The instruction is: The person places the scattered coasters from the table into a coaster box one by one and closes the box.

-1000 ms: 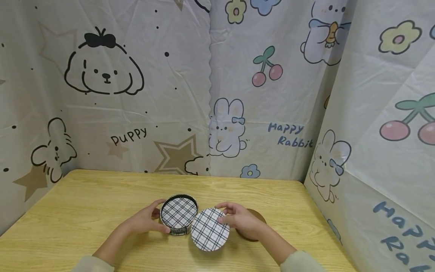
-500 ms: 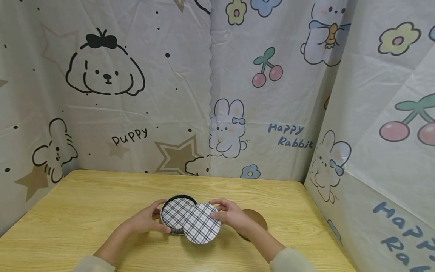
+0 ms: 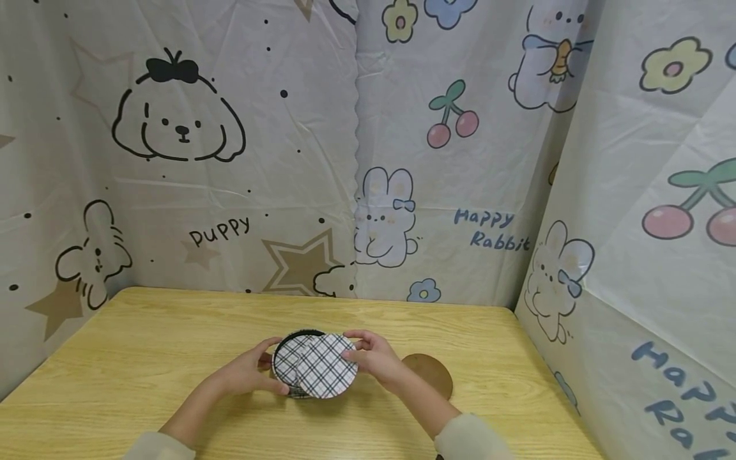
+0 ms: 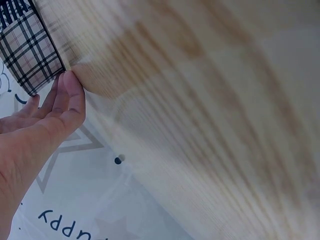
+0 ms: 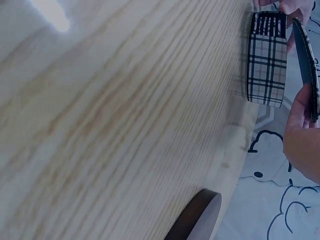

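Note:
A round coaster holder [image 3: 282, 361] covered in black-and-white plaid stands on the table, with a plaid disc showing inside its dark rim. My left hand [image 3: 253, 369] grips its left side, thumb at the front and fingers behind. Just above the holder's right half, a plaid coaster [image 3: 329, 367] is pinched at its right edge by my right hand [image 3: 375, 359]. The right wrist view shows this coaster tilted and apart from the holder's plaid wall [image 5: 267, 70], which has a dark striped section. In the left wrist view my left fingertips touch the plaid side [image 4: 32, 55].
A brown round disc [image 3: 430, 373] lies on the table to the right, partly behind my right forearm. The wooden table [image 3: 190, 326] meets a printed curtain [image 3: 276, 160] at the back, and another curtain side stands at the right.
My right hand has moved left and slightly away from me, bringing the coaster from beside the holder to over its right half. The left hand stays in place on the holder.

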`<state>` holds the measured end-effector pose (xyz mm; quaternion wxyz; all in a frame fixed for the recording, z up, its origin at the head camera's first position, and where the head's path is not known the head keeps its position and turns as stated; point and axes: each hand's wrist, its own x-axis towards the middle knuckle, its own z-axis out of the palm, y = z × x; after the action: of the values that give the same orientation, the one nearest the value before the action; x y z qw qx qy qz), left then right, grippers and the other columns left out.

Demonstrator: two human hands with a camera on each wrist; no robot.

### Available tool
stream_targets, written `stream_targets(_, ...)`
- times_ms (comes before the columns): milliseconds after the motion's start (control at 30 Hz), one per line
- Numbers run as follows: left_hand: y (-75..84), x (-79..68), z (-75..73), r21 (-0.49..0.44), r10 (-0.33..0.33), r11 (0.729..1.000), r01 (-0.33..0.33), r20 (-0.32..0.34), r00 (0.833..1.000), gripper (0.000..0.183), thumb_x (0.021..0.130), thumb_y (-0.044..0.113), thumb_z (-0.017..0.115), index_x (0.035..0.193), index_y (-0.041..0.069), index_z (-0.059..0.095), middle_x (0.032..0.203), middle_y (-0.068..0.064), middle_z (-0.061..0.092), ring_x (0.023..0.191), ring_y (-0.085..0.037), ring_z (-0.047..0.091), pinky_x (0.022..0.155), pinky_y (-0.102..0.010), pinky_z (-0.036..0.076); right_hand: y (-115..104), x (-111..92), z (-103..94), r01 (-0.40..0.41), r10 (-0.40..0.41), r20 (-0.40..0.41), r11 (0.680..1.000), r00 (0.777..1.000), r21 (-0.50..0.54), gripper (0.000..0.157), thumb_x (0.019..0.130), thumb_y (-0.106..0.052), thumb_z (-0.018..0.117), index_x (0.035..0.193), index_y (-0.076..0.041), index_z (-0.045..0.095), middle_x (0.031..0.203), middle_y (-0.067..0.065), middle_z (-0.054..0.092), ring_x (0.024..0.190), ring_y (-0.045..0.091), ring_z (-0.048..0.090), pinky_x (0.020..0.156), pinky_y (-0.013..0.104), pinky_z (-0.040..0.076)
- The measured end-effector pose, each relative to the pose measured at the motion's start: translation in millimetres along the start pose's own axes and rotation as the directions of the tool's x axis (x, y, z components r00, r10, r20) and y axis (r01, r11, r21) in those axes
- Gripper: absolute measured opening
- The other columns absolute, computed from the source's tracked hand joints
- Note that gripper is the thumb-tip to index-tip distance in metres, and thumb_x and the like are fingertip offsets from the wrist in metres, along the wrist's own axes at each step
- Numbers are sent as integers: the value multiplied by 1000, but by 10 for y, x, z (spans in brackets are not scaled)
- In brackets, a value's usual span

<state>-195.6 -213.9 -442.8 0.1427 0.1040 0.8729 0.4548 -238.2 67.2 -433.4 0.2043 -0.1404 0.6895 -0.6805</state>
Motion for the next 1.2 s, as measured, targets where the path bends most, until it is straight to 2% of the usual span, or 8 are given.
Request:
stream_targets(233, 1, 10, -6, -11, -11, 1000, 11, -6, 1000, 104, 70, 33, 82, 147, 3, 18, 130, -24, 49, 123, -47, 44, 101, -57, 39, -29, 91, 120, -6, 6, -66, 1000, 998, 13, 45, 87, -2, 62, 129, 3, 48, 91, 5, 58, 77, 12, 61, 71, 24, 56)
stream_targets(767, -10, 5, -5, -19, -20, 1000, 20, -9, 1000, 104, 70, 32, 82, 147, 3, 19, 129, -24, 49, 123, -47, 44, 102, -57, 37, -18, 279, 346, -20, 23, -142, 1000, 990, 19, 43, 86, 0, 62, 127, 3, 50, 89, 5, 58, 73, 11, 60, 66, 22, 55)
stream_targets(933, -17, 9, -5, -7, -13, 1000, 12, -13, 1000, 104, 70, 33, 82, 147, 3, 19, 128, -24, 50, 122, -46, 46, 102, -57, 38, -10, 320, 416, -42, 39, -175, 999, 984, -11, 41, 85, 0, 63, 125, 0, 53, 91, 7, 59, 74, 12, 60, 66, 24, 55)
stream_targets(1200, -11, 12, 1, -16, 2, 1000, -2, -9, 1000, 102, 70, 32, 82, 146, 3, 21, 128, -25, 50, 121, -47, 46, 102, -58, 37, -2, 374, 483, -36, 24, -203, 998, 979, -52, 39, 84, 0, 64, 123, 0, 55, 85, 3, 53, 69, 10, 56, 59, 20, 52)
